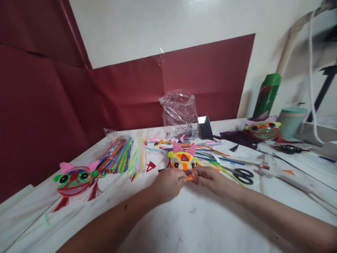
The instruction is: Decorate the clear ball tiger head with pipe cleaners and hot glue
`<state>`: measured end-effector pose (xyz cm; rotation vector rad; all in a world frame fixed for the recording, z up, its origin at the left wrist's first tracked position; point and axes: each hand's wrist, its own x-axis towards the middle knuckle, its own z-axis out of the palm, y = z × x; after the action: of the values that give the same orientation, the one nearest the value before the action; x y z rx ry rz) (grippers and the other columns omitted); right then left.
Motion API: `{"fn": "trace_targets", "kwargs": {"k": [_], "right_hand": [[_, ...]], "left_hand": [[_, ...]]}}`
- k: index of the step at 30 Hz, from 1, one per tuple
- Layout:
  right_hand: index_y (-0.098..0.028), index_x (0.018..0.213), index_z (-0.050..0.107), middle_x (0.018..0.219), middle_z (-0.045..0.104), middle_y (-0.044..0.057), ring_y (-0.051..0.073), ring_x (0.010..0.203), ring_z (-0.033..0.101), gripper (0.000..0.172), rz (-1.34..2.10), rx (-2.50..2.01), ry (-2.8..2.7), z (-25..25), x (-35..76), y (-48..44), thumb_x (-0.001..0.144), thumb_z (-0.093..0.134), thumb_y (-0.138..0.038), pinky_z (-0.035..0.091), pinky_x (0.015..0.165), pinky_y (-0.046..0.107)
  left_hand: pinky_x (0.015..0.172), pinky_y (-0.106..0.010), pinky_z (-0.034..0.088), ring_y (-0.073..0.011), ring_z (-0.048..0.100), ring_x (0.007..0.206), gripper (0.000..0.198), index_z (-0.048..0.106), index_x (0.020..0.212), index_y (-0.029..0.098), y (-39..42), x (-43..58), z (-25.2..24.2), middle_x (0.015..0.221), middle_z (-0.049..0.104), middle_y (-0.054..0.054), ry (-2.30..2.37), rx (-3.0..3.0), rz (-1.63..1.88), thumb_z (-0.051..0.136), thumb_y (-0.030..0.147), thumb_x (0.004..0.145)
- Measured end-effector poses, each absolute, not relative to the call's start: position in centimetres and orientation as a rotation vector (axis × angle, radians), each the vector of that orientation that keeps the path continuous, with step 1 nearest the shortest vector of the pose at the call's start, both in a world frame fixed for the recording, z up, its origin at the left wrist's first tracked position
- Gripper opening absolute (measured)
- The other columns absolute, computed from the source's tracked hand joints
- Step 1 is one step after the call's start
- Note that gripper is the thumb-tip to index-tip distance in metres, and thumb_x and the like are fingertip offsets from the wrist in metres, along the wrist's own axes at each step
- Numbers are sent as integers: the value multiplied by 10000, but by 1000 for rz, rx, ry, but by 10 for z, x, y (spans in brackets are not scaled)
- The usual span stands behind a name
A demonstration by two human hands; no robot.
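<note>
Both my hands meet at the middle of the white table [200,221]. My left hand [168,182] and my right hand [210,179] are closed in a pinch on a small orange piece [190,178] between their fingertips. Just behind the fingers stands a small colourful craft head [183,160] with pink ears, round eyes and an orange face, made of pipe cleaners. The fingertips touch its lower edge.
A red craft head [75,179] with green eye rings lies at left. Loose and bagged pipe cleaners [117,156] spread behind. Black scissors [243,174] lie right of my hands. A green-red craft head [263,130], a teal cup [291,121], a clear plastic bag [179,107] and a small dark box [204,127] stand farther back.
</note>
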<state>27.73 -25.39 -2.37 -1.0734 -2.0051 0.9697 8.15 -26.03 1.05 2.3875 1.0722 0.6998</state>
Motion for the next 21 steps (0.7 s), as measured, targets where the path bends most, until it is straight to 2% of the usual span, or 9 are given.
{"fn": "trace_targets", "kwargs": {"k": [7,9,11,12,14,17,19,21], "right_hand": [[-213,746,600,768,628,79,196,732,563,249,441,-815,-2265,-20,276,-266,887,436,-337,451,672,309],[-225,743,596,743,629,74,204,708,565,267,415,-920,-2135,-19,286,-259,884,443,-392,461,655,319],[-229,734,584,714,627,63,205,665,564,303,473,-1150,-1843,-22,300,-242,851,473,-485,470,622,329],[-228,722,579,704,627,60,208,655,569,328,534,-1245,-1679,-26,307,-231,819,499,-531,478,615,336],[-220,696,583,752,650,75,229,715,609,363,721,-1312,-1379,-35,318,-208,737,574,-581,510,656,356],[-211,669,591,832,687,106,273,821,654,404,1049,-1266,-1100,-49,317,-188,595,703,-592,538,725,394],[-210,661,598,802,694,102,275,787,664,438,1182,-1220,-1070,-54,307,-188,535,750,-601,547,723,410],[-210,669,612,762,688,85,259,747,662,445,1231,-1153,-1122,-56,294,-198,551,747,-618,552,731,415]], "left_hand": [[543,-231,328,-118,484,560,199,576,618,177,-277,83,-22,578,571,2,1182,2243,905,509,230,798],[538,-225,336,-108,463,550,171,554,630,180,-270,79,-26,573,540,21,1232,2099,1022,545,252,784],[577,-228,377,-118,488,605,93,563,696,186,-256,72,-31,647,559,22,1340,1926,1173,633,246,709],[625,-243,409,-135,519,668,151,578,754,189,-248,68,-34,722,587,11,1392,1837,1233,682,233,654],[776,-320,451,-204,570,866,403,599,913,192,-230,60,-42,935,628,-45,1438,1674,1266,766,217,547],[985,-462,384,-334,492,1176,764,559,1143,198,-211,54,-57,1238,558,-138,1316,1514,1199,855,238,440],[1043,-490,341,-359,441,1252,885,514,1229,208,-205,52,-65,1325,510,-150,1162,1532,1144,878,241,422],[1037,-478,366,-342,482,1222,882,484,1260,210,-205,51,-69,1315,530,-140,1036,1598,1095,869,239,466]]}}
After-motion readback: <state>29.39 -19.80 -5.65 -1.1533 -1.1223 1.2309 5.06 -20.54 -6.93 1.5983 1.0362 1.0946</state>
